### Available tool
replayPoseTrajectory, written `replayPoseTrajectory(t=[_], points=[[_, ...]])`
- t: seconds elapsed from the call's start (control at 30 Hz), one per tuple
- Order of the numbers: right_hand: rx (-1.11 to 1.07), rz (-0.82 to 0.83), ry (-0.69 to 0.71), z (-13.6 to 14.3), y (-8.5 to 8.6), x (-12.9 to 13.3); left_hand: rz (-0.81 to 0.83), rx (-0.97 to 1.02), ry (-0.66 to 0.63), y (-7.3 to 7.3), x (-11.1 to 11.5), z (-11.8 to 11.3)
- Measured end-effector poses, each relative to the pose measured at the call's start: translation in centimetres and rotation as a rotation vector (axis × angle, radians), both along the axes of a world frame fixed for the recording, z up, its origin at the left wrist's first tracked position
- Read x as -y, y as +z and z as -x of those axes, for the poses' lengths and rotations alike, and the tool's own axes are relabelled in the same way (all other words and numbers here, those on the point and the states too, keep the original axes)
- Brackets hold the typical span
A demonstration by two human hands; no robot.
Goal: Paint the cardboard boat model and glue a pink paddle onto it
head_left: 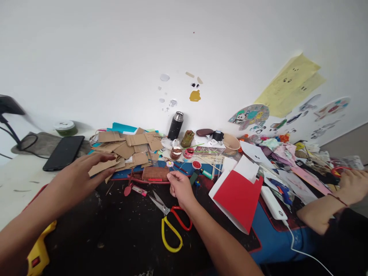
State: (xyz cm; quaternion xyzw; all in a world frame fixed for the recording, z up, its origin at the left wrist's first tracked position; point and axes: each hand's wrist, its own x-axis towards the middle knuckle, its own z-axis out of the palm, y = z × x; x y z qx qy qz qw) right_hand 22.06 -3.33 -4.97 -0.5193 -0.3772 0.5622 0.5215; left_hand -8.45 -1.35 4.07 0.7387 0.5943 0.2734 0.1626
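Note:
My left hand [89, 170] hovers with fingers apart at the left edge of a pile of cut cardboard pieces [125, 149]; nothing is in it. My right hand [179, 186] is closed near the right end of a brown block [155, 173]; what its fingers pinch, if anything, is too small to name. A small pale flower [170, 163] shows just above its fingertips. Scissors [165, 210] with one red and one yellow handle lie partly open on the black mat [115, 234], just below my right hand. A pink tube [139, 190] rests left of their blades.
A black phone [64, 152] and a yellow tool [40, 253] are at the left. Behind stand a black flask [176, 126] and small jars [176, 152]. Right are a red folded card [238, 199], a white power strip [273, 203] and another person's arm [324, 211].

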Motion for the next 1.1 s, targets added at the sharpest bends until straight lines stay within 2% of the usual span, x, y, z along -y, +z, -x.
replayPoseTrajectory(t=[0.2,0.43,0.57,0.63,0.67,0.77,0.9,1.0,1.1], points=[[-0.011,-0.010,-0.037,-0.3,0.5,0.2,0.092,-0.006,0.121,0.6,0.9,0.9],[-0.052,-0.031,-0.060,-0.2,2.4,-1.1,0.145,0.022,0.343,2.0,2.3,1.2],[-0.087,-0.045,-0.062,0.8,3.3,-2.8,0.114,0.010,0.512,1.5,3.6,1.6],[-0.102,-0.051,-0.053,1.7,3.6,-3.8,0.070,0.002,0.517,0.7,4.6,1.7],[-0.109,-0.054,-0.048,2.2,3.7,-4.3,0.031,0.009,0.479,0.2,5.1,1.6],[-0.130,-0.067,-0.037,3.7,3.9,-5.9,-0.114,0.085,0.201,-1.1,6.5,0.4],[-0.156,-0.076,-0.023,5.3,4.2,-8.2,-0.316,0.227,-0.199,-2.3,7.0,-3.2],[-0.168,-0.079,-0.010,6.2,4.3,-9.7,-0.389,0.259,-0.373,-3.2,6.6,-6.1],[-0.178,-0.079,-0.006,7.2,4.2,-11.1,-0.431,0.251,-0.466,-4.6,6.4,-8.4]])
